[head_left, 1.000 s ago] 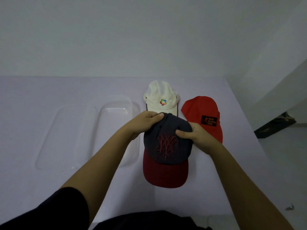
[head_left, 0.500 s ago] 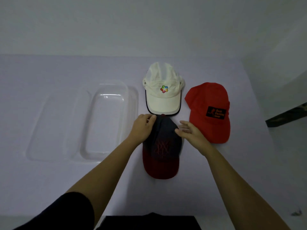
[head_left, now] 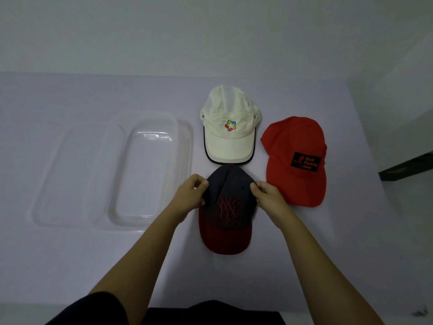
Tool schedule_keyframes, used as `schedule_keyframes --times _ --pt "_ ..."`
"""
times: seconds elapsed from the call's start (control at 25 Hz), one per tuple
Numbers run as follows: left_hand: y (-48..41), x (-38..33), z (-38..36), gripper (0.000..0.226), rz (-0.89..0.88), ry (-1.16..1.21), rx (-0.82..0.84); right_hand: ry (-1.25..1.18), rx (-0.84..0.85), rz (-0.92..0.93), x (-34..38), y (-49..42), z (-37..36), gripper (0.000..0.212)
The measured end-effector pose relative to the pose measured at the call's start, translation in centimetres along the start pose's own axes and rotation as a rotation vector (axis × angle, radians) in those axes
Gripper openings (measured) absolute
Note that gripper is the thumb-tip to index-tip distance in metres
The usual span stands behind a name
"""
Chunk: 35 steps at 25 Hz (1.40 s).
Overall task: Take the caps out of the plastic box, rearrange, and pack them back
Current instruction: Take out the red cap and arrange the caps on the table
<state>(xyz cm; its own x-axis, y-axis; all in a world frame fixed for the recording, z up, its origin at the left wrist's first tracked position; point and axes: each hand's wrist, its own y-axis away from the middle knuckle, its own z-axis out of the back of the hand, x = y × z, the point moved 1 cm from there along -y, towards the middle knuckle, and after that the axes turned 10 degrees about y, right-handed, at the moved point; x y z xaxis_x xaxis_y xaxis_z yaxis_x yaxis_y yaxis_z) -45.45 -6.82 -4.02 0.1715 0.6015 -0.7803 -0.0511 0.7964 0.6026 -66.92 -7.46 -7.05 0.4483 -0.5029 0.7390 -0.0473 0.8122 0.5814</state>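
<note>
A dark grey cap with a red brim (head_left: 226,214) lies on the white table, brim toward me. My left hand (head_left: 191,194) pinches the left side of its crown and my right hand (head_left: 268,195) pinches the right side. Just beyond it lies a white cap (head_left: 230,127) with a coloured logo. A red cap (head_left: 297,158) with a black patch rests to the right. The clear plastic box (head_left: 154,170) sits to the left with nothing in it.
A clear lid (head_left: 77,174) lies flat left of the box. The table's right edge (head_left: 365,146) drops off beyond the red cap, with a dark object (head_left: 407,167) past it. A white wall stands behind the table.
The dark cap went from held up in both hands to lying on the table. My fingers then shifted and closed on the two sides of its crown.
</note>
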Motion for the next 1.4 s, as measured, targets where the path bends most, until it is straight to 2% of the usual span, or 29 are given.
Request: schedule_keyframes --times 0.08,0.2,0.4,0.52,0.68,0.84,0.96,1.12,1.2,1.28,1.4 --pt "-0.3 -0.1 0.2 0.016 -0.009 -0.042 -0.043 0.056 -0.067 0.001 0.0 -0.3 0.4 0.032" --pt "-0.6 -0.5 0.4 0.012 0.023 0.047 -0.079 0.147 -0.108 0.042 0.4 -0.4 0.4 0.027" --pt "-1.3 -2.2 -0.1 0.021 0.085 0.141 0.067 0.054 -0.001 0.053 1.2 0.0 0.3 0.012" --pt "-1.6 -2.3 0.3 0.019 0.084 0.063 0.128 0.063 0.031 0.042 1.2 0.2 0.6 0.017" --pt "-1.8 -2.0 1.5 0.021 0.065 0.095 0.186 0.05 0.063 -0.017 0.9 0.1 0.6 0.023" --pt "-2.1 -1.8 0.5 0.035 0.023 -0.029 0.075 -0.002 0.04 -0.025 1.2 0.1 0.0 0.028" --pt "-2.3 -1.8 0.1 0.041 -0.104 -0.286 -0.018 0.105 -0.059 -0.023 1.1 -0.1 -0.4 0.041" --pt "-2.4 -2.1 0.8 0.036 -0.198 -0.497 -0.099 0.238 -0.109 0.036 1.9 -0.3 -0.2 0.038" --pt "-2.5 -1.9 0.9 0.036 -0.211 -0.452 -0.134 0.25 -0.077 0.048 2.2 -0.7 -0.2 0.038" --pt "-2.8 -1.6 1.1 0.038 -0.168 -0.303 -0.165 0.259 -0.03 0.036 2.1 -0.9 -0.3 0.039" --pt "-2.7 -1.8 0.9 0.038 -0.078 -0.192 -0.133 0.071 0.03 0.0 2.0 -1.0 -0.2 0.029"
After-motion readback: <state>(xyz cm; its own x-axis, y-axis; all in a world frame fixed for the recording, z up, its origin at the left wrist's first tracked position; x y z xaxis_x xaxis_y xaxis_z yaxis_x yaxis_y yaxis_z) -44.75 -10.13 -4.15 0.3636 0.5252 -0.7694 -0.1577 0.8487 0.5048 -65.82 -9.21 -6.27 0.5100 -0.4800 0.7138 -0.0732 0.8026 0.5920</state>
